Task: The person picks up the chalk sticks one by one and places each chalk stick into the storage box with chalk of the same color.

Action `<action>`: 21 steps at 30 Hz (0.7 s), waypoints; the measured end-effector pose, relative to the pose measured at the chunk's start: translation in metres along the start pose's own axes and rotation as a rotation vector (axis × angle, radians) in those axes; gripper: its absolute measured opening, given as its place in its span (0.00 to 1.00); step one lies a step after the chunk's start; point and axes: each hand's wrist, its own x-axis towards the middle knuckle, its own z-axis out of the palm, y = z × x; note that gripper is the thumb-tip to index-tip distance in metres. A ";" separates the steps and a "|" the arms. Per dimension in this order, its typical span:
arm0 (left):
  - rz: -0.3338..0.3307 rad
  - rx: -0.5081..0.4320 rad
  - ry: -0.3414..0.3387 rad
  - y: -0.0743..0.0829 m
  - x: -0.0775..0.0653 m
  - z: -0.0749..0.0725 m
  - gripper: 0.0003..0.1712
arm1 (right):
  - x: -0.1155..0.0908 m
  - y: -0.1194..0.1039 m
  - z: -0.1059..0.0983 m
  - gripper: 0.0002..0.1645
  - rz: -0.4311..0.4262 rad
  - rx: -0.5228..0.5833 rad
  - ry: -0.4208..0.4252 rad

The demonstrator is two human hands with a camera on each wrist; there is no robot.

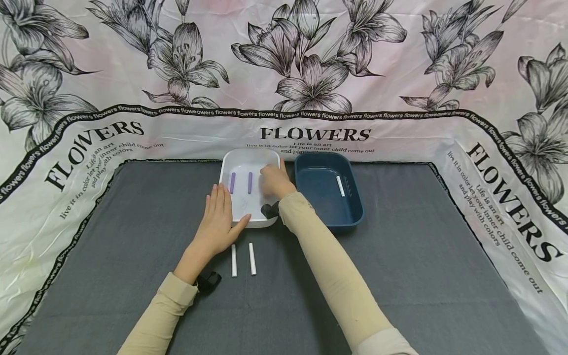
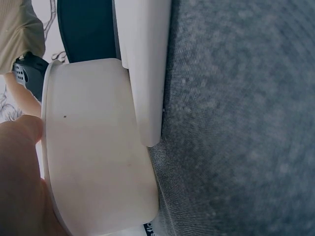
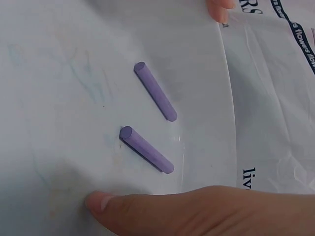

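Observation:
Two purple chalk sticks [image 1: 232, 183] [image 3: 155, 91] lie apart inside a white tub [image 1: 255, 217]. My left hand [image 1: 215, 222] rests along the tub's left side with straight fingers, its thumb [image 2: 19, 162] at the near rim. My right hand [image 1: 276, 181] is inside the tub at its right, beside the purple sticks. In the right wrist view its thumb [image 3: 162, 206] stretches along the bottom; the other fingers are hidden there, and whether they hold anything is not visible. Two white chalk sticks [image 1: 234, 261] [image 1: 252, 259] lie on the cloth before the tub.
Right of the white tub stands a dark blue tub [image 1: 328, 228] with one white chalk stick [image 1: 340, 186] in it. Grey cloth [image 1: 421, 276] covers the table. A flower-printed sheet [image 1: 310, 93] hangs behind and round the sides.

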 end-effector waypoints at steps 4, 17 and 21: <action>0.002 0.002 0.001 0.000 0.001 0.001 0.55 | 0.000 0.000 -0.001 0.40 -0.004 0.011 0.003; 0.009 -0.003 0.005 0.000 0.000 0.000 0.55 | 0.001 0.006 -0.005 0.45 -0.018 0.245 -0.016; 0.008 -0.007 0.004 0.000 0.000 0.000 0.55 | 0.002 0.009 -0.009 0.44 -0.029 0.331 -0.034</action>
